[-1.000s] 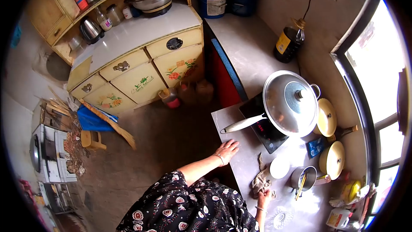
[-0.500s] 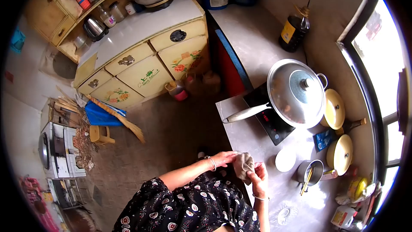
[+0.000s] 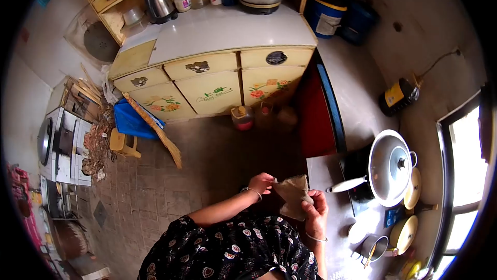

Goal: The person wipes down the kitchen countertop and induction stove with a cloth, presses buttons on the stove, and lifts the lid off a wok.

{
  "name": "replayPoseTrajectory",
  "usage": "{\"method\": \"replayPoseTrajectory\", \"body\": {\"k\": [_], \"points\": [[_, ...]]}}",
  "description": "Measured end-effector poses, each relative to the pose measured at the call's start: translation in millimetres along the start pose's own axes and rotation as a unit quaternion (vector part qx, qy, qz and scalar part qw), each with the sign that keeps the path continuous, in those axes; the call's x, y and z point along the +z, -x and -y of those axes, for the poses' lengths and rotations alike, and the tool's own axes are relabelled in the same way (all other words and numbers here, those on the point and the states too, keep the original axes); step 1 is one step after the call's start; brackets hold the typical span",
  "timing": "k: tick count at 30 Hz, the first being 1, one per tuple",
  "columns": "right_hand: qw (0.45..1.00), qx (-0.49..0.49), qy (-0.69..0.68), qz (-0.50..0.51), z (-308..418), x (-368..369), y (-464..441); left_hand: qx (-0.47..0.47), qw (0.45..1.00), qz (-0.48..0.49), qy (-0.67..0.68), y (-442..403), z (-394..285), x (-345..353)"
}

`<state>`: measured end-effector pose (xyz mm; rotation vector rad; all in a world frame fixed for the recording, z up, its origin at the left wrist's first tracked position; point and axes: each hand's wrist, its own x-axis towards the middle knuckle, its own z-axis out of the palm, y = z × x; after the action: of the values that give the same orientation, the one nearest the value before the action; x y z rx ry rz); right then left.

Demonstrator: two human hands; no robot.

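A greyish-beige cloth (image 3: 293,195) hangs partly spread between my two hands, in front of my body and beside the counter's edge. My left hand (image 3: 262,183) pinches its upper left corner, fingers closed. On the other side, my right hand (image 3: 316,208) grips the cloth's right edge between thumb and fingers. To the right, a large pan with a domed metal lid (image 3: 389,168) sits on a black induction cooker (image 3: 357,187), its long handle pointing left.
A small pot (image 3: 375,248) with chopsticks, a white bowl (image 3: 357,232) and yellow lids (image 3: 404,234) lie on the right counter (image 3: 323,167). A cream cabinet (image 3: 207,83) stands ahead. A broom (image 3: 155,127) and yellow stool (image 3: 124,144) are at the left.
The cloth came up off the counter into both hands, first bunched, now spread wider. My left hand left the counter edge. The view has turned left, so the counter appears farther right.
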<state>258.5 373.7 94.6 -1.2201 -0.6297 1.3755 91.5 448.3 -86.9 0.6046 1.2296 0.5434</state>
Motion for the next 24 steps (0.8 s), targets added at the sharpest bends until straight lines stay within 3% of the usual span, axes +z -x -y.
{"method": "replayPoseTrajectory", "body": {"k": [2, 3, 5, 6, 8, 9, 11, 13, 14, 15, 16, 19, 21, 22, 23, 24], "points": [[0.999, -0.006, 0.018, 0.030, -3, 20, -15, -0.006, 0.998, -0.056, -0.042, 12, -28, -27], [0.999, -0.005, 0.032, 0.033, -5, 32, -22, -0.034, 0.999, -0.012, 0.007, 22, -47, -33], [0.994, -0.018, 0.089, 0.059, -8, 58, -35, 0.116, 0.989, 0.096, -0.004, 15, -28, -46], [0.987, -0.048, 0.122, 0.088, -20, 67, -43, 0.218, 0.961, 0.131, -0.108, 16, -32, -47], [0.950, -0.061, 0.266, 0.151, -28, 88, -54, 0.437, 0.844, 0.134, -0.281, 21, -44, -49], [0.942, -0.079, 0.278, 0.173, -37, 97, -59, 0.481, 0.804, 0.144, -0.317, 23, -52, -50], [0.906, -0.110, 0.335, 0.233, -47, 109, -70, 0.411, 0.867, 0.233, -0.161, -12, -7, -55], [0.892, -0.112, 0.347, 0.268, -43, 125, -80, 0.376, 0.901, 0.183, -0.112, 1, -28, -61], [0.893, -0.108, 0.339, 0.274, -43, 130, -86, 0.264, 0.925, 0.260, 0.083, -2, -39, -67], [0.895, -0.104, 0.331, 0.280, -43, 134, -93, 0.105, 0.865, 0.308, 0.382, -5, -49, -72], [0.897, -0.099, 0.324, 0.284, -42, 137, -100, -0.019, 0.770, 0.285, 0.571, -3, -66, -77], [0.884, -0.082, 0.297, 0.352, -33, 151, -125, 0.199, 0.865, 0.312, 0.338, -5, -156, -93], [0.885, -0.092, 0.260, 0.376, -30, 159, -143, 0.203, 0.912, 0.187, 0.304, 18, -218, -94], [0.885, -0.089, 0.257, 0.378, -31, 160, -154, 0.160, 0.825, 0.270, 0.470, 5, -232, -105], [0.885, -0.086, 0.254, 0.382, -31, 160, -167, 0.207, 0.841, 0.228, 0.446, 1, -253, -110], [0.884, -0.085, 0.250, 0.385, -30, 159, -180, 0.281, 0.886, 0.124, 0.346, 4, -273, -113]]}}
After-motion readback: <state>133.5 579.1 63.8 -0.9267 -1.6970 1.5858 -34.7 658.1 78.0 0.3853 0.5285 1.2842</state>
